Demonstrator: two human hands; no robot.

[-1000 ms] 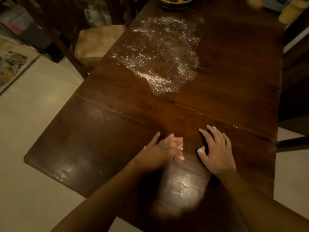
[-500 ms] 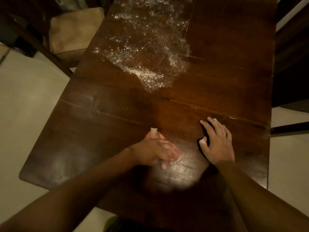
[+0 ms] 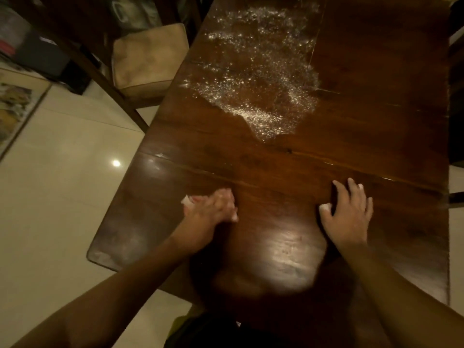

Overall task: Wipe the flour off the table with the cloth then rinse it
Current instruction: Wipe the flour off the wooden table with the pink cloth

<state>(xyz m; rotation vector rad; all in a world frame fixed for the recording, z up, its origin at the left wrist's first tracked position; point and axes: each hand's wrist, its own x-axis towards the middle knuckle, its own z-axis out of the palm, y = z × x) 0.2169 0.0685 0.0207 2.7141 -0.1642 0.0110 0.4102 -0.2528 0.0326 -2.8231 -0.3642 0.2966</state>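
One worktop (image 3: 376, 121), one flour patch (image 3: 256, 79) scattered across it, one white cloth (image 3: 187, 200) gripped by left hand (image 3: 211, 209), right hand (image 3: 347, 214) laid flat, spread.

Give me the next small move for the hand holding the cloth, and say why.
Probably slide the left hand and its cloth forward across the table to the flour's near edge. The cloth sits on bare wood close to the person; the flour lies farther off, unwiped. The right hand rests flat.
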